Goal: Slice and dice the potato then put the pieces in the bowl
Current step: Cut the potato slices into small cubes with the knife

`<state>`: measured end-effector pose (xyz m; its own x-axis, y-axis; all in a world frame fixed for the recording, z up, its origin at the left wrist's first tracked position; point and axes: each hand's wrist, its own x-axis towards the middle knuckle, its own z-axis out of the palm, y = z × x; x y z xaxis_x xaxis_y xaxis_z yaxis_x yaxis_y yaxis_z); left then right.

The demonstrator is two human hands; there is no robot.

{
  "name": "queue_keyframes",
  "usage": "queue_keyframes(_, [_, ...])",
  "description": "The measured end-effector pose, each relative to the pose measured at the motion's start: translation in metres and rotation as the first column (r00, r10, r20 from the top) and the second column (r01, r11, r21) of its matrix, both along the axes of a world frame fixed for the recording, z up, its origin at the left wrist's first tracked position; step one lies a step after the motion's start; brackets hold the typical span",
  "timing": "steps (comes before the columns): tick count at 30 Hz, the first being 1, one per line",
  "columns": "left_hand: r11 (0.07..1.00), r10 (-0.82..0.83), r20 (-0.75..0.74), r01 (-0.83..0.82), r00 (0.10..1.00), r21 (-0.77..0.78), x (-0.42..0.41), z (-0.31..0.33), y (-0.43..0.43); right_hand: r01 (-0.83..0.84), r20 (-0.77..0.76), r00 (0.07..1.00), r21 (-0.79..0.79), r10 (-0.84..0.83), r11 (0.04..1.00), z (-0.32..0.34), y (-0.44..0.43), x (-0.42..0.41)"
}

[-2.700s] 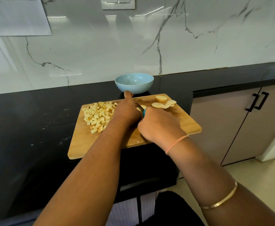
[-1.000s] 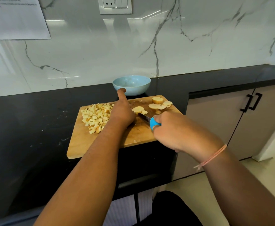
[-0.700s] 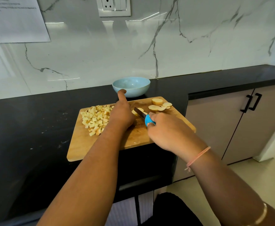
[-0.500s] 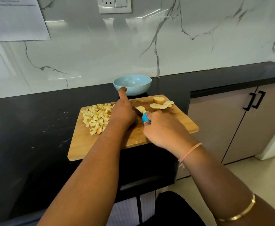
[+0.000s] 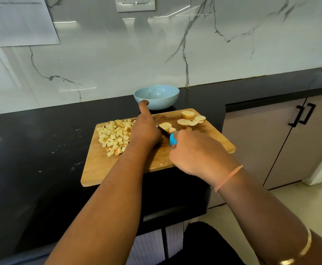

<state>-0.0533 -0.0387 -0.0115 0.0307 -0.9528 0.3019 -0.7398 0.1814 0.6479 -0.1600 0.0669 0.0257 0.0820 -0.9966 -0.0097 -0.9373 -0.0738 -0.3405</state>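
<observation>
The right hand (image 5: 196,152) gripped the blue-handled knife (image 5: 172,139), blade at a potato slice (image 5: 166,125) on the cutting board (image 5: 99,169). The left hand (image 5: 146,129) lay beside that slice, forefinger straight, its grip impossible to tell. Diced potato (image 5: 114,136) lay left of it, uncut slices (image 5: 189,119) farther, the bowl (image 5: 156,96) beyond on the counter (image 5: 41,140).

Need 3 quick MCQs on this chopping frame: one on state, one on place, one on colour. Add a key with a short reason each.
1. The bowl is:
A) upright, no potato visible inside
B) tipped over
C) full of dice

2. The pile of diced potato lies:
A) in the bowl
B) on the left part of the cutting board
C) on the counter

3. The knife handle in the right hand is:
A) red
B) blue
C) black

Key:
1 A: the rim sits level and the inside shows only pale blue.
2 B: the dice are heaped on the wood, left of both hands.
3 B: blue shows just above the right hand's grip.
</observation>
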Motion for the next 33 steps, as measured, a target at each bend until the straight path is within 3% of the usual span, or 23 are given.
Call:
queue_keyframes(6, [0.999, 0.040, 0.031, -0.041, 0.999, 0.015, 0.002, 0.003, -0.001, 0.013, 0.073, 0.997, -0.017, -0.012, 1.000, -0.006, 0.013, -0.022])
queue_keyframes(11, [0.999, 0.045, 0.143, -0.048, 0.989, 0.018, -0.001, 0.004, -0.003, 0.098, 0.312, 0.949, -0.132, -0.052, 0.986, -0.014, -0.006, -0.040])
queue_keyframes(17, [0.999, -0.033, 0.265, 0.034, 0.964, 0.002, -0.002, 0.001, -0.006, 0.194, 0.591, 0.806, -0.222, -0.026, 0.955, -0.018, -0.047, -0.045])
queue_keyframes(22, [0.965, -0.237, 0.393, 0.263, 0.889, -0.011, -0.007, -0.003, -0.007, 0.228, 0.741, 0.671, -0.214, 0.006, 0.950, -0.030, -0.070, -0.038])
queue_keyframes(29, [1.000, -0.020, 0.399, 0.020, 0.917, 0.002, -0.002, 0.004, -0.009, 0.237, 0.794, 0.607, -0.208, 0.022, 0.949, -0.042, -0.074, -0.042])
queue_keyframes(33, [0.996, 0.071, 0.364, -0.086, 0.929, 0.025, 0.007, 0.008, -0.008, 0.215, 0.784, 0.620, -0.214, 0.036, 0.953, -0.043, -0.073, -0.042])
